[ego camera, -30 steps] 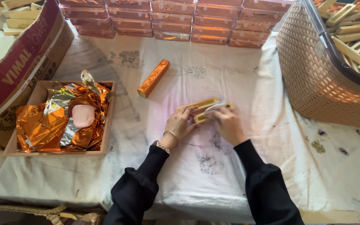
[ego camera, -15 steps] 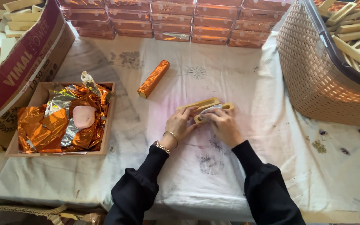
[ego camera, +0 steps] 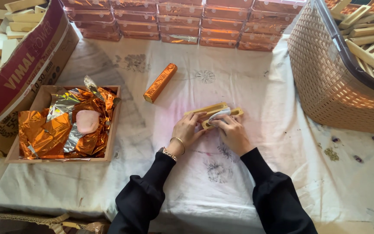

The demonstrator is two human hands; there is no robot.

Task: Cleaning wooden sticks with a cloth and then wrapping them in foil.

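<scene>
- The right hand (ego camera: 235, 133) is pressing a small pale cloth (ego camera: 220, 115) onto a long wooden piece (ego camera: 215, 115), fingers closed over the cloth.
- The left hand (ego camera: 188, 130) is steadying the same wooden piece from its near side, fingertips curled against its edge in a light, narrow hold.
- The wooden piece is lying flat and slightly slanted on the white tablecloth (ego camera: 260, 86), which serves here as the landmark.
- Toward the far side of the cloth-covered table, just beyond the hands, an orange foil-wrapped bar (ego camera: 160, 82) is lying on its own.
- At the tablecloth's left edge, a shallow wooden tray (ego camera: 115, 125) is holding crumpled orange foil sheets (ego camera: 44, 134) and a pink pad (ego camera: 87, 121).
- Along the far edge, rows of foil-wrapped boxes (ego camera: 182, 19) are standing stacked.
- At the right edge, a woven basket (ego camera: 325, 73) is holding bare wooden pieces.
- At the far left corner, a cardboard box (ego camera: 27, 69) is holding more wooden pieces.
</scene>
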